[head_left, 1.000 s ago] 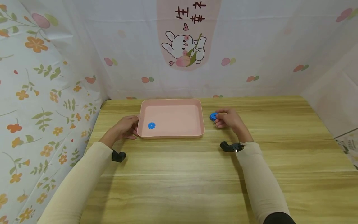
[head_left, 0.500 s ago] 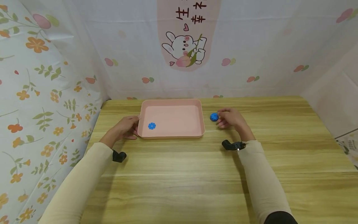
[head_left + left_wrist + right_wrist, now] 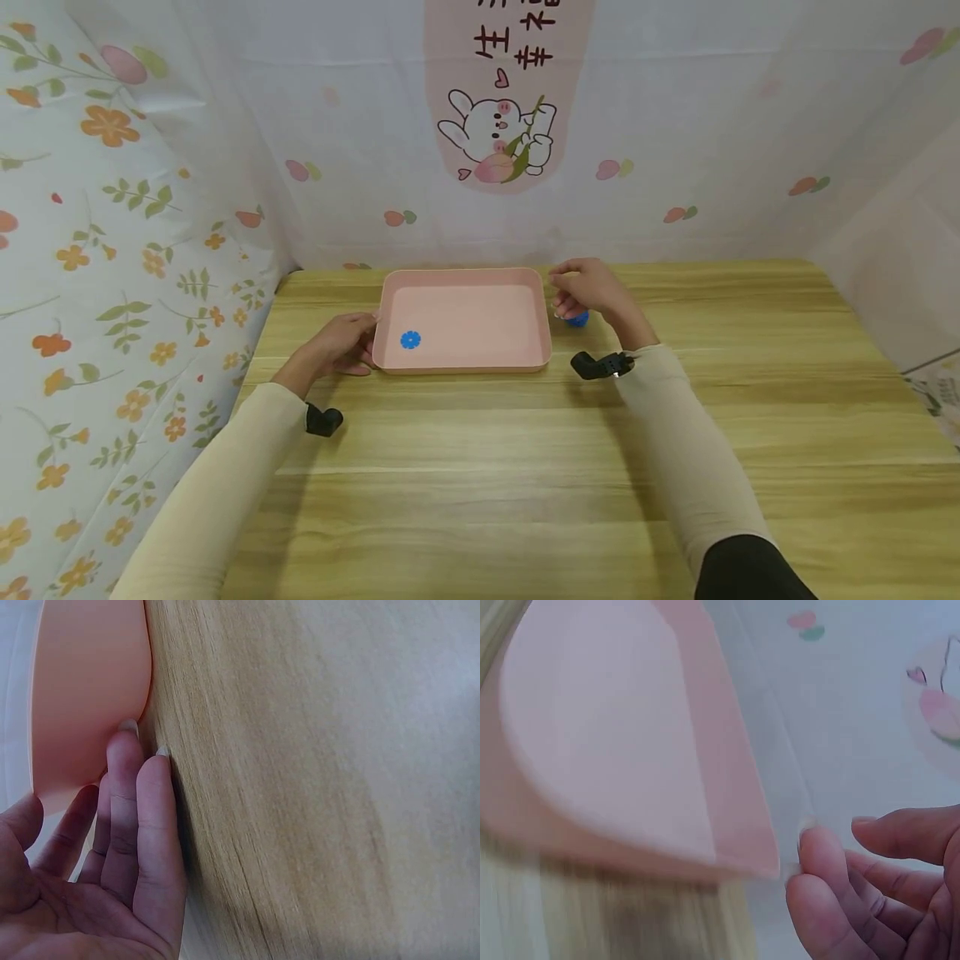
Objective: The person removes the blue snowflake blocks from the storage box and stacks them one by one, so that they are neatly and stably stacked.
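Observation:
A shallow pink tray sits at the back of the table, with one blue flower-shaped disc inside near its front left corner. My left hand holds the tray's left end. In the left wrist view the thumb is at the rim, with the fingers along the outer wall by the tabletop. Just past the tray's right end is my right hand, loosely bent. The right wrist view shows a gap between its fingers and nothing held in it. Partly hidden under this hand lies a blue disc pile.
The wooden table extends in front of the tray and to the right. A patterned white curtain hangs close behind its back edge, and a floral cloth borders the left side. Each wrist wears a black camera mount.
My right hand first draws back right from the blue pile, then moves left and farther back to the tray's right end, covering part of the pile. The left hand stays at the tray.

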Motion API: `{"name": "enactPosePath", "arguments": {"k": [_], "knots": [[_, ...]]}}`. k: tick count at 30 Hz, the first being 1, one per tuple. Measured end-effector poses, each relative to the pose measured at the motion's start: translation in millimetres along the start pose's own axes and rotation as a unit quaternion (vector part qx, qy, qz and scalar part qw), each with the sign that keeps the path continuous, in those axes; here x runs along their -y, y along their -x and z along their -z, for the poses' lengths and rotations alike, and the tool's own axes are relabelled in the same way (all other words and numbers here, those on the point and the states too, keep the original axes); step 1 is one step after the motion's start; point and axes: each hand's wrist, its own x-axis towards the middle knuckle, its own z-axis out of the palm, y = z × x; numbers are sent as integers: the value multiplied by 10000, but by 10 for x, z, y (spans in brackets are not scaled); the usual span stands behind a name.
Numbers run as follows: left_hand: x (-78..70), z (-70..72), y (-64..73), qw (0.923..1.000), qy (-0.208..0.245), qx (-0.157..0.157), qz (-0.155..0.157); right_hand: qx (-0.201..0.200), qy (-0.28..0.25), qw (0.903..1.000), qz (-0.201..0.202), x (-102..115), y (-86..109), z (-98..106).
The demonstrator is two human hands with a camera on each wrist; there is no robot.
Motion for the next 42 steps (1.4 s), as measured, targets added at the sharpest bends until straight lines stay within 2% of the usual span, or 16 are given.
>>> {"name": "enactPosePath", "arguments": {"k": [6,14,20,25,31,37,42], "knots": [[-4,-11,-9,10000,-13,-31,23,261,151,9995,69,181,-105,-226],[24,5,-10,10000,17,-24,13,546,-230,9979,250,280,-236,-654],[35,22,-2,9999,22,-113,25,838,35,9960,316,331,-331,-927],[35,-3,-33,9999,30,-72,-72,1087,219,9931,382,350,-390,-1123],[37,-6,-34,9999,9,-108,-72,1519,360,9865,504,378,-480,-1372],[35,1,-38,9999,11,-105,-69,2164,477,9739,497,386,-539,-1541],[33,-4,-46,9999,-8,-74,-91,2398,627,9672,551,398,-552,-1632]]}}
